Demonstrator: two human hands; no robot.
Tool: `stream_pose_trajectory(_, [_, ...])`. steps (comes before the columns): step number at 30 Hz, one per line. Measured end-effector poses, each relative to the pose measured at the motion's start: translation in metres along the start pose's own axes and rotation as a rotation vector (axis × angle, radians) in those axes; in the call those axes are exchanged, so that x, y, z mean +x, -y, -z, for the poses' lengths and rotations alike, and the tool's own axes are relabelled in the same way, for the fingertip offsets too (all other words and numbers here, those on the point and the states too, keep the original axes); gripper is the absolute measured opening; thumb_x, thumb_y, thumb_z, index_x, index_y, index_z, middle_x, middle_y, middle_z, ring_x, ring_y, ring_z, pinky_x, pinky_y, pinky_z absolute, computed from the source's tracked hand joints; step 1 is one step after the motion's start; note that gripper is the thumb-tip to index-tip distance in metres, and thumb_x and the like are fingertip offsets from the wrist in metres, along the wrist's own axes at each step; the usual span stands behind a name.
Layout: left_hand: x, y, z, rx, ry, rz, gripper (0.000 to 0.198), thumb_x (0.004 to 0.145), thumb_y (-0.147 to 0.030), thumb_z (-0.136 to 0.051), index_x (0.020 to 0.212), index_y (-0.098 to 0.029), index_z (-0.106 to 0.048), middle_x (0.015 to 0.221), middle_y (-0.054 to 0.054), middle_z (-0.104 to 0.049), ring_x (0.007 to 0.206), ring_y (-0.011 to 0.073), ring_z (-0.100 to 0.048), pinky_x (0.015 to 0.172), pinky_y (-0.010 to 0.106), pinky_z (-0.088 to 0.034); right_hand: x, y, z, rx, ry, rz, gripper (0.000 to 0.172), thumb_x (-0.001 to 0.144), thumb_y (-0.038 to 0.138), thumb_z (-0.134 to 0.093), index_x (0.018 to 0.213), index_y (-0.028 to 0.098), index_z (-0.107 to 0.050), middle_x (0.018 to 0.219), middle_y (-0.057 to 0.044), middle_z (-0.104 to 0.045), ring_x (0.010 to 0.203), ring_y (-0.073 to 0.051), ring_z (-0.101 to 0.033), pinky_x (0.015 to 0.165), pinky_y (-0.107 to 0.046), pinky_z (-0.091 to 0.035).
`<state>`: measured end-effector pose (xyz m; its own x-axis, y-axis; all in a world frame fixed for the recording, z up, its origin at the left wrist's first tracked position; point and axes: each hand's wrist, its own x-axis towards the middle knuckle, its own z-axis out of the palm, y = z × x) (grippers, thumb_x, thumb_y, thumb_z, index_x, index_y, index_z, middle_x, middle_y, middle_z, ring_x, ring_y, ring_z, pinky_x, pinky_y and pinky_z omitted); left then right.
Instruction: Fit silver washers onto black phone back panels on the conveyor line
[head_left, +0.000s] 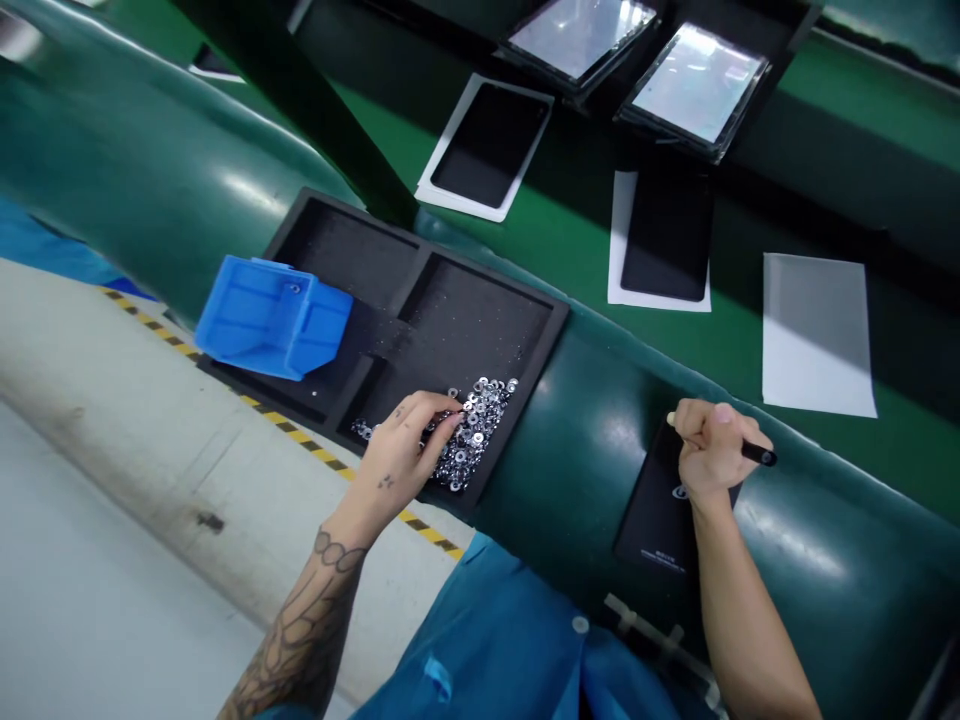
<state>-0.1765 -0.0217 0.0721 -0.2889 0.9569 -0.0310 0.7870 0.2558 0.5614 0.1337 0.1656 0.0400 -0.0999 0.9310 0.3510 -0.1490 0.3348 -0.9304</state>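
Note:
My left hand (pixel 409 445) reaches into the near right compartment of a black divided tray (pixel 555 325). Its thumb and index finger are pinched together at a heap of small shiny metal rings (pixel 476 435); whether a ring sits between the fingertips is unclear. My right hand (pixel 712 445) is wrapped round a black pen-shaped tool (pixel 757 454) with a pale tip, held nearly level. Beneath that hand lies a flat black tablet-like panel (pixel 652 520) with a round logo and small print, partly covered by the hand and forearm.
A blue plastic bin (pixel 247 315) rests tilted on the tray's left side. Across the green bench lie black panels on white sheets (pixel 491 145) (pixel 667 240), a pale sheet (pixel 817 335) and stacked glossy screens (pixel 697 85). A dark green post (pixel 322 110) stands behind the tray.

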Motion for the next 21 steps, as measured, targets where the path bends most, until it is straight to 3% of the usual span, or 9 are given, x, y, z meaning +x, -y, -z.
stream_pose_trajectory(10, [-0.010,0.017,0.005,0.009,-0.019,-0.069,0.025,0.112,-0.036,-0.050,0.118,-0.022,-0.070,0.119,0.011,-0.078,0.115,0.0287,-0.073,0.104,0.046,-0.059,0.004,0.002,-0.005,-0.006,-0.018,-0.051,0.063,0.104,0.043,-0.066,0.056,0.024,-0.029,0.050,0.006,-0.025,0.043,-0.009,-0.025,0.048,-0.030,-0.019])
stream_pose_trajectory(14, [-0.012,0.015,0.006,-0.013,-0.007,-0.095,0.026,0.112,-0.035,-0.050,0.122,-0.022,-0.070,0.131,0.012,-0.076,0.122,0.0298,-0.072,0.104,0.048,-0.061,0.006,0.002,-0.007,-0.017,-0.032,-0.031,0.063,0.104,0.044,-0.066,0.057,0.024,-0.029,0.050,0.006,-0.026,0.042,-0.009,-0.026,0.048,-0.031,-0.018])
stream_pose_trajectory(18, [-0.012,0.009,0.012,-0.029,-0.061,-0.034,0.022,0.108,-0.038,-0.058,0.114,-0.023,-0.073,0.139,0.012,-0.070,0.103,0.0246,-0.076,0.095,0.044,-0.064,0.002,-0.001,-0.003,-0.027,-0.015,-0.017,0.060,0.105,0.042,-0.064,0.058,0.024,-0.031,0.051,0.006,-0.028,0.043,-0.010,-0.027,0.049,-0.031,-0.018])
stream_pose_trajectory(21, [-0.015,0.003,0.018,-0.199,-0.138,0.085,0.022,0.102,-0.043,-0.069,0.106,-0.022,-0.074,0.128,0.011,-0.074,0.095,0.0222,-0.075,0.087,0.040,-0.065,-0.002,-0.005,0.003,-0.055,0.002,0.002,0.059,0.107,0.040,-0.062,0.059,0.024,-0.033,0.052,0.005,-0.029,0.045,-0.010,-0.028,0.050,-0.032,-0.020])
